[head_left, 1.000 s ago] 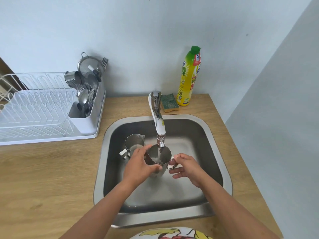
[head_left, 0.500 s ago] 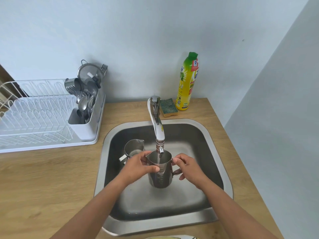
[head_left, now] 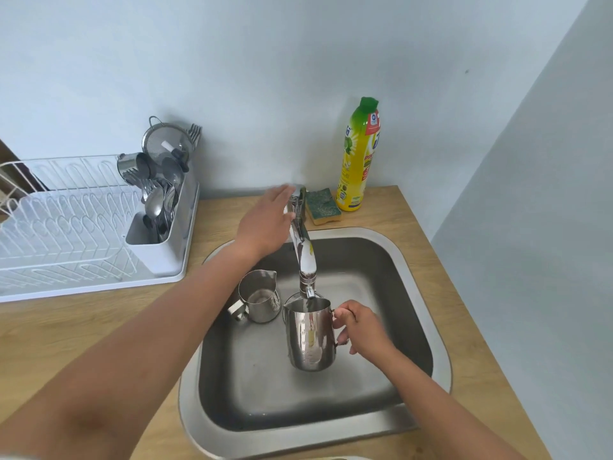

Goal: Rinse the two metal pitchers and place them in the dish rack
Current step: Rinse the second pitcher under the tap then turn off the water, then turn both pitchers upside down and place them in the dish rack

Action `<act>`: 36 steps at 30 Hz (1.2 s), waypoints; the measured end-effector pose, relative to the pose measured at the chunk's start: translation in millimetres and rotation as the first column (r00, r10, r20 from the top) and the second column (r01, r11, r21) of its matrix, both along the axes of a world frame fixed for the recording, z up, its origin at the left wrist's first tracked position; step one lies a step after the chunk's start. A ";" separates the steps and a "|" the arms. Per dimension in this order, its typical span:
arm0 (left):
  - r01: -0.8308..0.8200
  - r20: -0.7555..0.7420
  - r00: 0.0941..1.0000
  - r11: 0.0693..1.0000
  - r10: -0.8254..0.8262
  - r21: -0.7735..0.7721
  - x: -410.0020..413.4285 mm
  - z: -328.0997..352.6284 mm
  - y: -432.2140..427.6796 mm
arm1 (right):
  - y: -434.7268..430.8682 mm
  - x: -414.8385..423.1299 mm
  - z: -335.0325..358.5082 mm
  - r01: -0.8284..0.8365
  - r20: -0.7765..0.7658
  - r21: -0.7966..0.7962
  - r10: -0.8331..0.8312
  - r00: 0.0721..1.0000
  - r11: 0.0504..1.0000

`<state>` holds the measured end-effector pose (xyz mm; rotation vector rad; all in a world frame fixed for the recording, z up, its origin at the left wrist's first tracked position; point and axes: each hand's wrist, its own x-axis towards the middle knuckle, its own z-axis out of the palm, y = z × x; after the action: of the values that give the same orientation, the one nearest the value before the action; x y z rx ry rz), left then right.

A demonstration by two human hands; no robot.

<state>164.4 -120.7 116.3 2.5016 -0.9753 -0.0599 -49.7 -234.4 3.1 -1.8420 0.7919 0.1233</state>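
Landmark: tap [head_left: 303,254].

Far left of tap: rack [head_left: 66,234] on counter, wire slots vacant, cutlery caddy [head_left: 159,227] at its near end full of spoons and forks.

Left hand [head_left: 265,224] at tap lever, just left of and above the tap base; fingers stretched out flat, blurred; contact with lever cannot be told, nothing pinched.

Below-left of spout: small pitcher [head_left: 260,298] upright on sink [head_left: 428,293] floor, unheld, spout lip toward the back.

Directly under spout: large pitcher [head_left: 310,336], upright, raised off sink floor, mouth just beneath the nozzle. Right hand [head_left: 363,330] right of it, fingers curled and pinching its handle. Water flow not resolvable.

Right of tap base: sponge [head_left: 323,207], then soap bottle [head_left: 358,157] against wall.

Risks, judged:
- Single-handed hold by a wet handle; added water weight could tip or twist the large pitcher, knocking the nozzle or the small pitcher beside it.
- Lever thrown too far: hard jet, splash-back onto counter.
- Overfill if lever action lags.

Versus half a second ago: left hand gone from large pitcher's rim to the lever; large pitcher now carried by right hand alone, same spot under spout. Small pitcher unmoved.
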 end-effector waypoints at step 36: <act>-0.360 -0.347 0.857 0.925 0.380 0.122 -39.5 -97.7 94.3 | -21.4 -4.3 -20.4 0.227 -0.286 0.238 -0.155 0.945 0.944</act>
<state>124.9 -26.4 18.6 2.5524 -0.3353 -0.4196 -54.0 -255.8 -17.3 -1.4990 1.0830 0.3399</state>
